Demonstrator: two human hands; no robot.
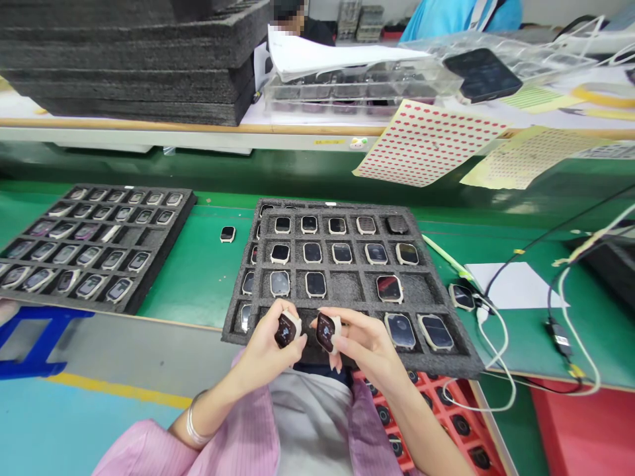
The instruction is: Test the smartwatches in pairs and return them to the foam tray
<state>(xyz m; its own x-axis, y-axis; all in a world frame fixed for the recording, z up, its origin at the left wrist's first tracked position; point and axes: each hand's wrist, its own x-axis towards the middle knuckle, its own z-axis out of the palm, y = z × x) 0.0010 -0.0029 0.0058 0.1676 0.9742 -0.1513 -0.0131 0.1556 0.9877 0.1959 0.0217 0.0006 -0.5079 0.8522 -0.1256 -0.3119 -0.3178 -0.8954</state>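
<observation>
Pinching one lit watch in the fingers of the left hand and a second watch, also lit, in the fingers of the right hand. Holding the pair side by side, slightly apart, over the near row of a foam tray on the green desk. Facing a loose watch, too, lying between this and another tray farther left.

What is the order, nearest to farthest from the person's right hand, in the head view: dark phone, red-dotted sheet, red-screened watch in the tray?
1. Red-screened watch: in the tray, just beyond the right hand.
2. Red-dotted sheet: hanging over the shelf edge.
3. Dark phone: farther back, toward the upper right.
</observation>
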